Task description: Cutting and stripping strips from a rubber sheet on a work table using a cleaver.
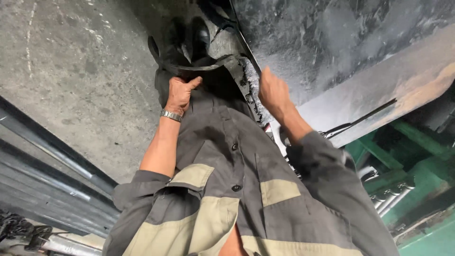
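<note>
Gripping a black rubber strip (208,66) at waist height, the left hand (180,95) is closed around it; it looks floppy, grimy and light. The right hand (274,92) rests against the ragged belt edge (249,83), its grip unclear.

Workshop, concrete floor (80,71), green machine frame (417,189)

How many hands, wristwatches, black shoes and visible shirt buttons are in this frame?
Hands: 2, the left hand and the right hand
Wristwatches: 1, a metal wristwatch on the left wrist
Black shoes: 2, black shoes on the concrete floor
Shirt buttons: 2, shirt buttons
Total: 7
</note>
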